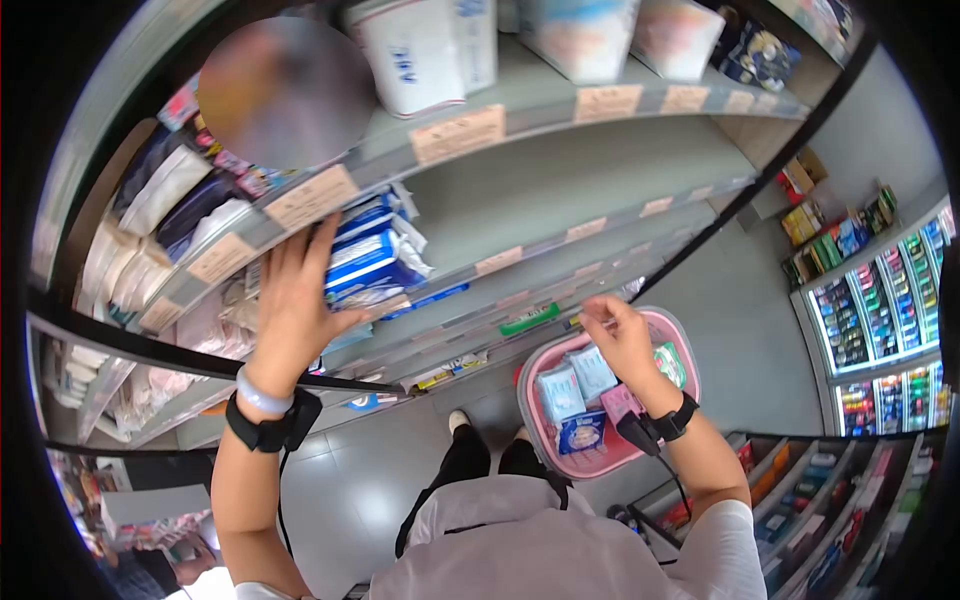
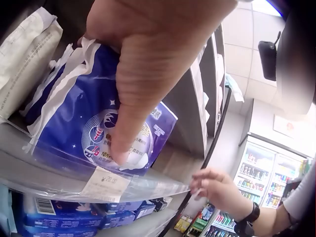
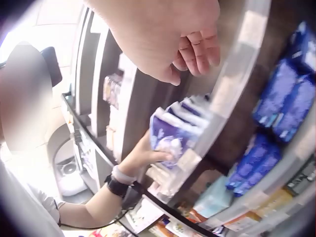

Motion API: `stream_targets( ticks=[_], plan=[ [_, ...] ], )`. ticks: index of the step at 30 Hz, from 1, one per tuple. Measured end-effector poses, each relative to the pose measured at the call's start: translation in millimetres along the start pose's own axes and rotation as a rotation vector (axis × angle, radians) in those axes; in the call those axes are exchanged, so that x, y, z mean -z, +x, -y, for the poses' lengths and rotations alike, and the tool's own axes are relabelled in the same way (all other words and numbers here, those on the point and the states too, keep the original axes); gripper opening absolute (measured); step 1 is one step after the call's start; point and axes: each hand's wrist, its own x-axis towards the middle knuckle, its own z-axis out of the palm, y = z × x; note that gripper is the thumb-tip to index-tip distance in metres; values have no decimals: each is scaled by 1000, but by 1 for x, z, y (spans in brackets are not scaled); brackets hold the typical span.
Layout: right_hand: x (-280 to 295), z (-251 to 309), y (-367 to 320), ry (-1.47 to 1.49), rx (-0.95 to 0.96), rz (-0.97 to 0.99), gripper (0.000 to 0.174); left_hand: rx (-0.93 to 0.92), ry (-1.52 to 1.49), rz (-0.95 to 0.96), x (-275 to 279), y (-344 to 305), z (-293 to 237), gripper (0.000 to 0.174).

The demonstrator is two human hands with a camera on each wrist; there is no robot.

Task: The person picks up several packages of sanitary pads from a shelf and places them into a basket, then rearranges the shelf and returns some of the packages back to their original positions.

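At the left end of a mid-height shelf, my left hand (image 1: 290, 305) grips a soft dark blue pack of sanitary pads (image 2: 74, 123). Its thumb presses on the printed front in the left wrist view, while the fingers go behind and are mostly hidden. More blue-and-white packs (image 1: 375, 215) stand in a row behind that one. My right hand (image 1: 625, 345) hangs over the pink basket (image 1: 691, 350), fingers loosely curled and holding nothing. Inside the basket lie light blue packs (image 1: 562, 393), a dark blue pack (image 1: 582, 434), a pink box (image 1: 621, 402) and a green pack (image 1: 669, 365).
A price-tagged shelf edge (image 2: 148, 185) runs just below the held pack. More blue packs (image 2: 64, 212) lie on the shelf beneath. Large white packs (image 1: 410, 60) stand on the upper shelf. Drink coolers (image 1: 870, 320) line the right side, and a low goods rack (image 1: 800, 500) is behind on the right.
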Motion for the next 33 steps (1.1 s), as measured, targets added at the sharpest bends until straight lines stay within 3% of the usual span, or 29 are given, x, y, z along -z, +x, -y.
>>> stream_targets(
  ticks=[1,3,5,6,8,9,11,12,16,18,19,21,23,24,26,28,29,31,33],
  plan=[
    [3,-39,-20,-101,-93,33,23,-16,-6,12,1,-2,-3,100],
    [-9,-121,-74,-364,-365,300,20,12,19,-1,2,-8,-7,101],
    [-24,-160,-124,-447,-368,525,21,17,20,4,1,-13,-15,99],
    [-34,-180,-142,-441,-379,519,21,23,14,-12,1,-14,-17,97],
    [-52,-216,-168,-642,-284,802,28,25,18,-23,0,-16,-19,91],
    [-60,-232,-177,-634,-287,802,28,20,22,-17,-2,-16,-18,91],
    [-69,-257,-191,-617,-475,778,34,19,26,-22,-4,-17,-16,88],
    [-67,-255,-195,-653,-389,734,31,14,34,-30,-4,-17,-17,84],
    [-72,-262,-205,-701,-359,690,26,38,-10,-46,-2,-22,-20,80],
    [-79,-263,-207,-828,-265,562,23,59,23,-72,1,-28,-21,74],
    [-77,-261,-207,-827,-263,563,23,60,24,-71,2,-31,-22,74],
    [-69,-254,-201,-906,-291,789,28,25,30,-84,5,-33,-23,70],
    [-57,-249,-202,-830,-41,713,37,23,3,-103,7,-37,-20,66],
    [-49,-232,-191,-829,-79,841,47,31,16,-116,8,-37,-20,64],
    [-34,-215,-182,-707,-111,816,54,44,12,-139,9,-37,-16,62],
    [-18,-216,-174,-497,-192,729,47,51,1,-152,10,-37,-9,60],
    [-2,-193,-155,-533,-236,810,44,50,-14,-159,10,-37,-6,60],
    [25,-125,-110,-604,-258,794,47,49,-41,-166,11,-37,-1,52],
    [39,-75,-72,-518,-161,706,44,60,-78,-177,7,-38,3,48]
  ],
)
